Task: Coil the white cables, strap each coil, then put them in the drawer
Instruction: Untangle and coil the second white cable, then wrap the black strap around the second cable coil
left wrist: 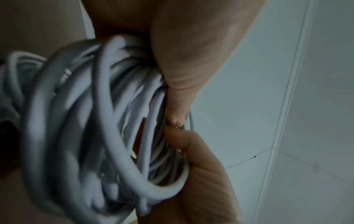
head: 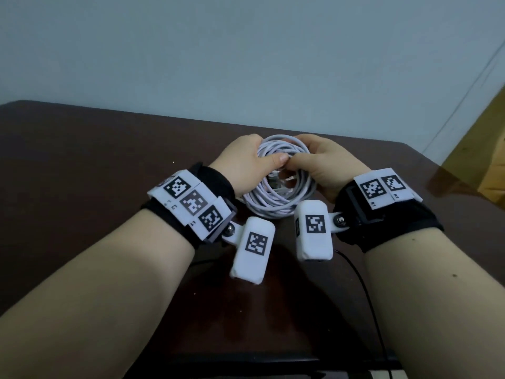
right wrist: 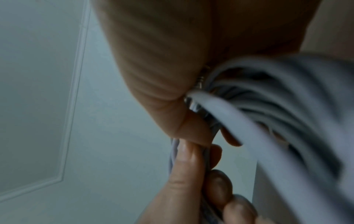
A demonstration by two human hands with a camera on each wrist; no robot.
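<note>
A white cable coil (head: pixel 276 203) hangs in both hands above the dark brown table (head: pixel 95 160). My left hand (head: pixel 262 157) grips the coil's upper left part, thumb laid across the strands. My right hand (head: pixel 303 157) grips the upper right part, and the two thumbs meet at the top. In the left wrist view the coil (left wrist: pixel 95 136) loops large and blurred beside the left hand (left wrist: pixel 182 68), with the right hand (left wrist: pixel 203 174) below. In the right wrist view the right hand (right wrist: pixel 172 75) pinches the strands (right wrist: pixel 287 106), and a thin twisted strand (right wrist: pixel 200 78) shows there. No drawer is in view.
A pale wall rises behind the table's far edge. Light wooden furniture (head: pixel 481 149) stands off the right side. A thin black cord (head: pixel 363 280) runs over the table's near part under my right forearm.
</note>
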